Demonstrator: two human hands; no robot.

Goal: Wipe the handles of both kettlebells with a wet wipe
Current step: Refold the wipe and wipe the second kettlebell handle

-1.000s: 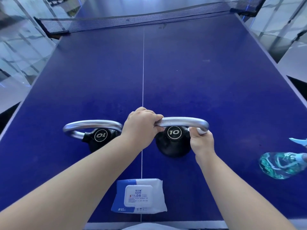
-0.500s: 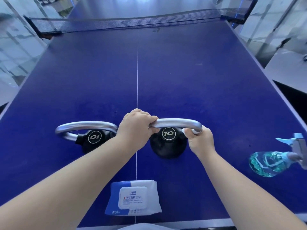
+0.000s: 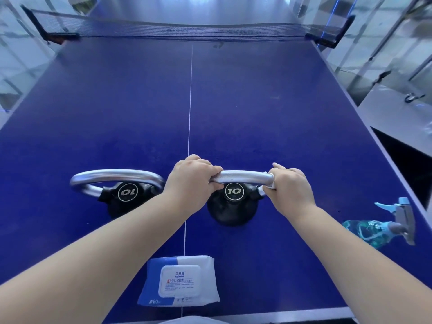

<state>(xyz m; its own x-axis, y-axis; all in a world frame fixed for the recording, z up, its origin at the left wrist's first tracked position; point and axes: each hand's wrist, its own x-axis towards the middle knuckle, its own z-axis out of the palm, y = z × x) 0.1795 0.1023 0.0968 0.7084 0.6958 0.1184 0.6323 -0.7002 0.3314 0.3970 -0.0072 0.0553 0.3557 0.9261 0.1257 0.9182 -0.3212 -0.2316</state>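
Two black kettlebells marked "10" with silver handles stand side by side on a blue table-tennis table (image 3: 257, 101). The left kettlebell (image 3: 121, 192) is untouched, its handle (image 3: 112, 176) bare. My left hand (image 3: 190, 181) grips the left end of the right kettlebell's handle (image 3: 243, 177). My right hand (image 3: 291, 185) wraps the handle's right bend, pressing a white wet wipe (image 3: 270, 183) against the metal; only a sliver of the wipe shows. The right kettlebell's body (image 3: 233, 206) sits below, between my hands.
A blue-and-white wet wipe pack (image 3: 178, 280) lies near the front edge, between my forearms. A teal spray bottle (image 3: 378, 226) lies on its side at the right edge. The net (image 3: 175, 29) spans the far end. Glass panels flank the table.
My right hand has climbed from under the handle's right bend up onto its top corner with the wipe. The left hand keeps its grip. The camera has shifted slightly.
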